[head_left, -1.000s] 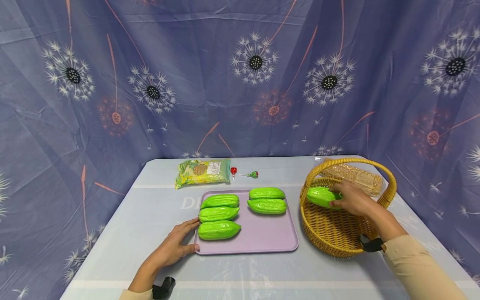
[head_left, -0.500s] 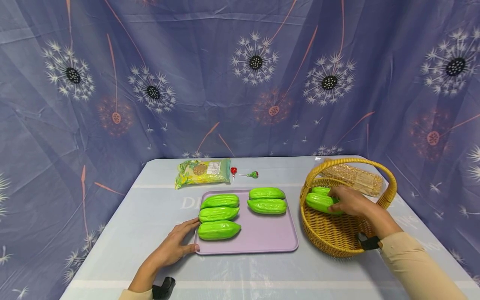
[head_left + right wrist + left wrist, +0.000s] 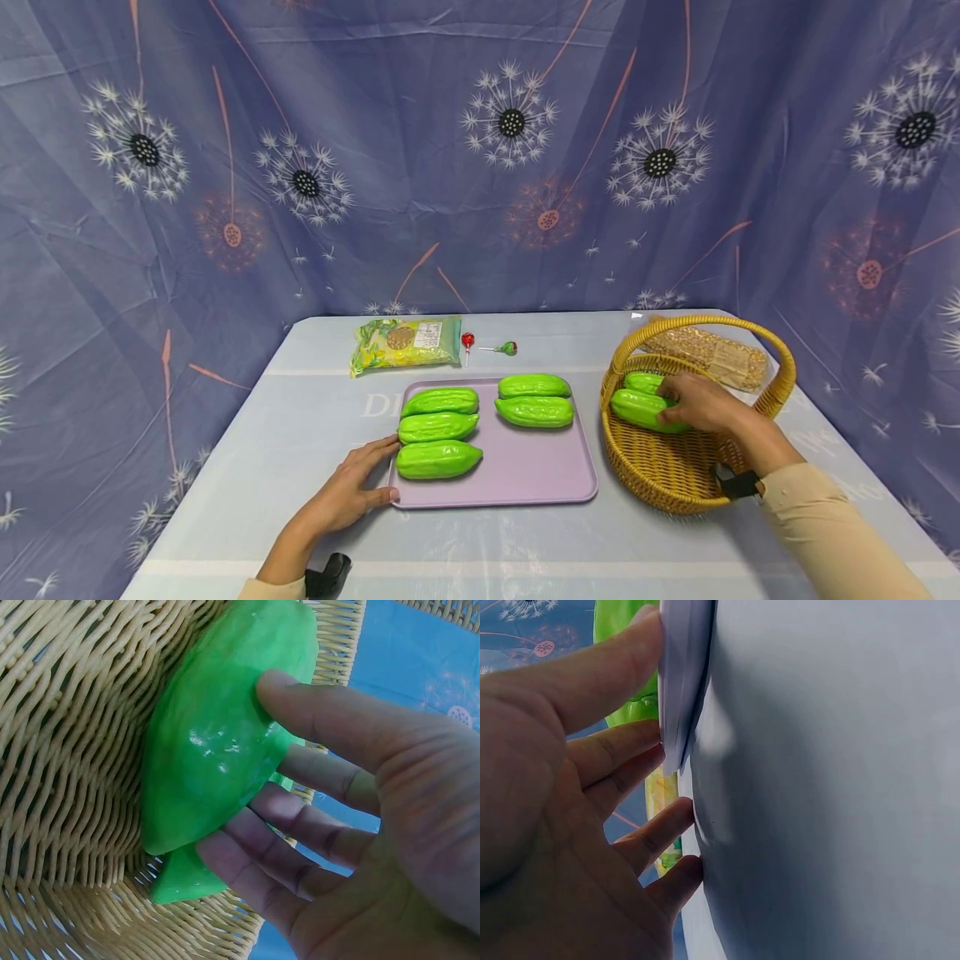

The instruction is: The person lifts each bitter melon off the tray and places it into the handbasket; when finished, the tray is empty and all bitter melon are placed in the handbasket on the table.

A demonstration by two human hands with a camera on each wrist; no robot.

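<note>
In the head view my right hand (image 3: 701, 404) reaches into a yellow wicker basket (image 3: 660, 487) and grips a glossy green bitter melon (image 3: 641, 408). The right wrist view shows the thumb on one side of this melon (image 3: 225, 742) and the fingers at its other side. Behind it in the basket lies a second bitter melon (image 3: 642, 382), partly covered. My left hand (image 3: 348, 487) rests against the left edge of a lilac tray (image 3: 525, 483), thumb near the front corner, fingers fairly straight. Three bitter melons (image 3: 438, 460) lie stacked in a column at the tray's left, two more (image 3: 534, 412) at its back right.
Behind the tray lie a yellow-green packet (image 3: 405, 343), a red lollipop (image 3: 467, 342) and a green lollipop (image 3: 509, 348). A clear bag of pale grains (image 3: 708, 354) sits behind the basket, whose tall handle (image 3: 705, 321) arches over my right hand. A patterned curtain hangs behind the table.
My right hand's bitter melon has moved slightly nearer to me inside the basket, and the one behind it has come into sight. My left hand and the tray have stayed put.
</note>
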